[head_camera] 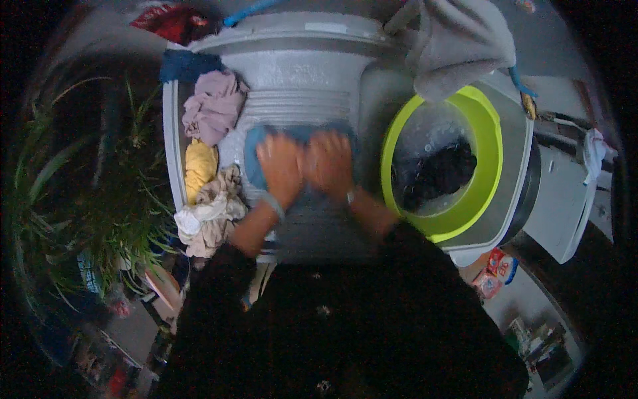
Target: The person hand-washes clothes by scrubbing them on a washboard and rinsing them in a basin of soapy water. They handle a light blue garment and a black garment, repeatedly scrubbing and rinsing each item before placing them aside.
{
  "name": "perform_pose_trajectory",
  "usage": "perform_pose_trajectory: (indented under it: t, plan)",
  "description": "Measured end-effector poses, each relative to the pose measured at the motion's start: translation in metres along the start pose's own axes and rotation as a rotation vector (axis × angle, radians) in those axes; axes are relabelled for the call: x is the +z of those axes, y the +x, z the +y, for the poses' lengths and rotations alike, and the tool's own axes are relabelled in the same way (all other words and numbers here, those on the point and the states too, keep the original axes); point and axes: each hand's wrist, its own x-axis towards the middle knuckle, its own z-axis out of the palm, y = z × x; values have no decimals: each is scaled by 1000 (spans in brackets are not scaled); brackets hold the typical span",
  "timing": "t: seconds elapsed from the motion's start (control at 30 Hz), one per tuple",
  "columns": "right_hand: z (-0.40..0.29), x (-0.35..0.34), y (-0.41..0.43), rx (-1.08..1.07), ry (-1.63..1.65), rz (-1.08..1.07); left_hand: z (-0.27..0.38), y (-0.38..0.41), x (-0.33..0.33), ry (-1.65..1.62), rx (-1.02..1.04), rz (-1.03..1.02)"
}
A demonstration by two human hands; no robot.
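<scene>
A wet blue cloth (252, 149) lies across the ridged washboard (299, 107) of a grey laundry sink. My left hand (280, 164) bears down on its left part, and a pale bracelet circles that wrist. Beside it, almost touching, my right hand (329, 160) presses on the cloth's right part. Both hands are blurred, with fingers bent over the fabric, and they hide its middle. To the right, a lime-green basin (491, 164) sits in the sink bowl. Dark fabric (438, 169) soaks in its sudsy water.
Along the sink's left ledge lie a mauve garment (215, 107), a yellow cloth (201, 167) and beige and white cloths (209, 214). A grey towel (461, 45) hangs over the basin's far rim. Leafy plants (109, 214) crowd the left side. Packets (498, 269) lie at lower right.
</scene>
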Motion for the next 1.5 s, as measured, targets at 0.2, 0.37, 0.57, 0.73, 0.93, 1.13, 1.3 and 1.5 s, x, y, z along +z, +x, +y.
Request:
perform_pose_trajectory:
  t: [0.2, 0.37, 0.57, 0.73, 0.93, 1.13, 1.3, 1.5]
  plan:
    - [41, 28, 124, -28, -35, 283, -28, 119, 49, 72, -233, 165]
    - [6, -18, 32, -5, 237, -35, -23, 26, 6, -78, -49, -82]
    - [6, -12, 53, -1, -154, -218, -10, 43, 13, -65, -164, -129]
    - [36, 33, 111, 58, -27, 213, -45, 102, 54, 92, -113, 116]
    - [-7, -29, -50, -84, 265, 70, 27, -37, -31, -50, -145, -149]
    - [33, 15, 88, 108, 13, 92, -17, 86, 30, -5, -165, -79]
    - [28, 12, 60, 58, 153, 91, -9, 62, 13, 38, -92, -39]
    - [2, -2, -37, 94, -82, -19, 28, -19, -21, 78, 107, -119]
